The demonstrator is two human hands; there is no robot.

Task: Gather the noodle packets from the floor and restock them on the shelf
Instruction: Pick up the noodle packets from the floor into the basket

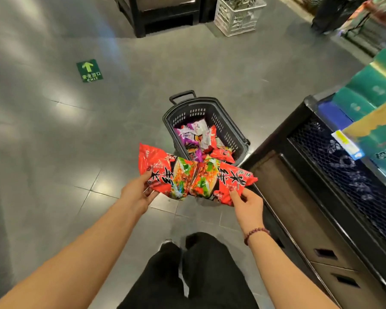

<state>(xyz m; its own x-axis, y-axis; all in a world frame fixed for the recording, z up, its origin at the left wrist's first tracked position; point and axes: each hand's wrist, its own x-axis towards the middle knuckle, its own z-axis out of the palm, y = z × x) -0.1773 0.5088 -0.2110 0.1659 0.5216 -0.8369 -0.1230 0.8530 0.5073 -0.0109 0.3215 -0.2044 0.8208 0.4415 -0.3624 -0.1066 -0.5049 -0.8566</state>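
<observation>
Noodle packets, two red ones, are held in the air in front of the person's dark trousers [187,275], between the legs and the basket further on. The left hand [138,192] pinches the lower edge of the left packet [163,172], fingers closed on the wrapper; the right hand [245,204] does the same on the lower edge of the right packet [223,184], thumb and fingertips clamped on the film. The two packets touch or slightly overlap at their inner ends, so together they form one band with its long axis running left to right, the left end tilted up and away, the right end pointing toward the dark shelf unit [310,197] at the right. Printed faces look up at the camera.

Just beyond them, a black wheeled basket [230,132] stands on the grey tiled floor [76,152], holding more red and purple packets [198,139]. I can see no loose packets on the floor.

Gathering looks largely done; the step in hand seems to be carrying this pair to the shelf. Next, I judge, a turn to the right and a lift up to the stocked ledge [366,103] is needed, keeping both pinches firm since the film is slippery.
</observation>
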